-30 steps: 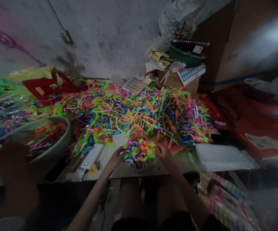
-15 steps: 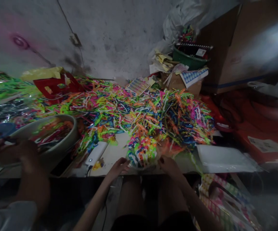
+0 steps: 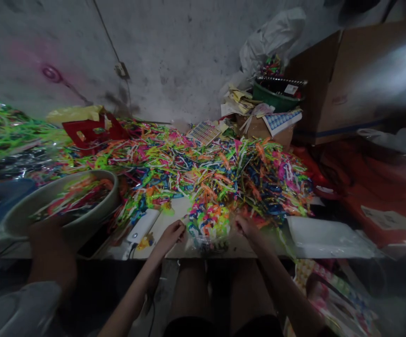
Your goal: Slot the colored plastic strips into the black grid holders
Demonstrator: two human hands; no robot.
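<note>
A clear plastic bag point(image 3: 208, 223) full of small, bright plastic pieces lies at the table's front edge, in front of my lap. My left hand point(image 3: 175, 232) is at the bag's left side, its fingers curled together at the clear film. On the opposite side my right hand point(image 3: 242, 226) has its fingers pinched at the bag's right edge. The film between the fingers is thin and hard to see. Right behind the bag spreads a large heap of the same multicoloured plastic pieces point(image 3: 196, 164).
Left of me, a co-worker's hand point(image 3: 48, 229) is at a pale basin point(image 3: 115, 187) holding more pieces. A white power bank point(image 3: 143, 225) with a cable lies nearby. Flat clear bags point(image 3: 325, 236) lie to the right. Behind stand a red box point(image 3: 90, 133) and a green tub point(image 3: 273, 97).
My hands have moved slightly up and away from me at the bag's sides. The co-worker's hand has shifted toward the basin. The head view has tilted slightly up and turned left.
</note>
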